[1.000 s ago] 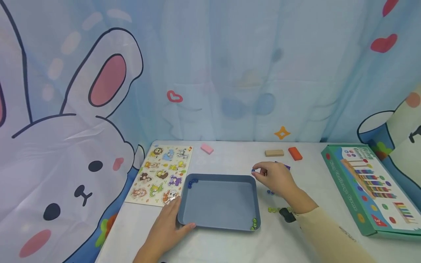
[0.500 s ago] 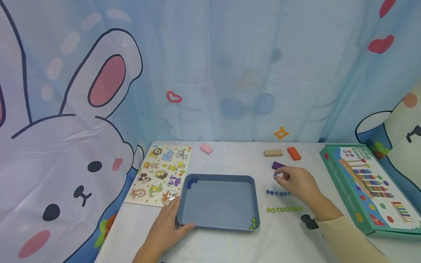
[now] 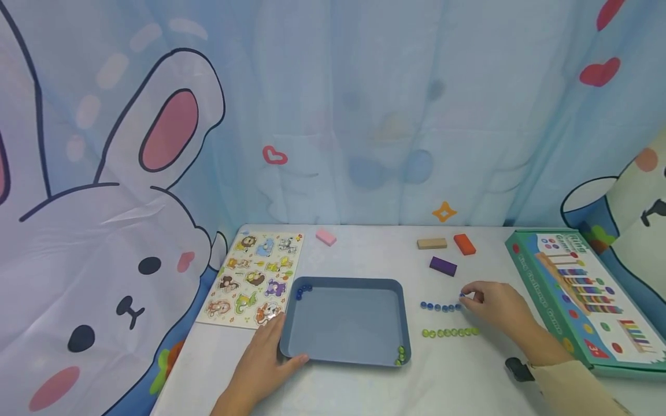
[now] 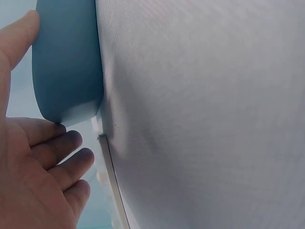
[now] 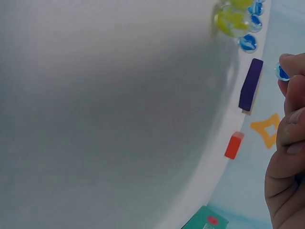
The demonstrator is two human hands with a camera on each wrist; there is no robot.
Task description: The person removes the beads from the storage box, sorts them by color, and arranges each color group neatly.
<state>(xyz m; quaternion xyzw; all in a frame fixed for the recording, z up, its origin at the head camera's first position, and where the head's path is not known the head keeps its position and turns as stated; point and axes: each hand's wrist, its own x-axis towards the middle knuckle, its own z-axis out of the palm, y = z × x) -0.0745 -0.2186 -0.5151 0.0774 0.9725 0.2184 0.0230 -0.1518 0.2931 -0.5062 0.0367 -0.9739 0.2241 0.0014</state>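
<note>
1. Blue marble point(image 5: 282, 72), a small glass bead with a white swirl, is pinched between the fingertips of the right hand point(image 3: 494, 306), just above the table point(image 3: 364, 254) at the right end of the row of blue marbles point(image 3: 439, 307).
2. That row lies right of the blue tray point(image 3: 347, 352), with a row of green marbles point(image 3: 450, 332) parallel and nearer the person.
3. To set the marble down well, I judge it should be lowered until it touches the tabletop beside the last bead in the row, then let go gently so it does not roll or knock its neighbours out of line.
4. The left hand point(image 3: 265, 364) rests with relaxed fingers against the tray's near left corner, holding nothing; steady pressure there should keep the tray from sliding.
5. Inside the tray, a few blue marbles point(image 3: 303, 289) sit in the far left corner and a few green ones point(image 3: 401, 355) in the near right corner.
6. Beyond lie a purple block point(image 3: 443, 265), orange block point(image 3: 464, 244), tan block point(image 3: 432, 243), pink block point(image 3: 326, 237), an animal puzzle board point(image 3: 255, 277) and a toy box point(image 3: 577, 289).
7. The exact marble counts are too small to tell, and the toy box's near right corner is cut off.
</note>
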